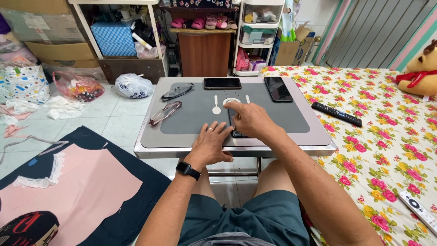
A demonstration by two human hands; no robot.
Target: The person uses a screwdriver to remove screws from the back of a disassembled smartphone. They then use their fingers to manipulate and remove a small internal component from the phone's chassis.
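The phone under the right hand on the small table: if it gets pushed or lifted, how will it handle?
The phone looks thin, flat and rigid, so it should slide rather than roll or tip. The mat beneath seems smooth, so it may slip easily. It lies flat under the right hand, beside the left hand, so fingers probably need an edge to lift it.

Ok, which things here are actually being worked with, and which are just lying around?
In hand:
- left hand, flat on the grey mat
- right hand, on a dark phone that it mostly hides

Lying about:
- two more phones
- two pairs of glasses
- black remote and white remote on the flowered bed
- pink fabric on the floor
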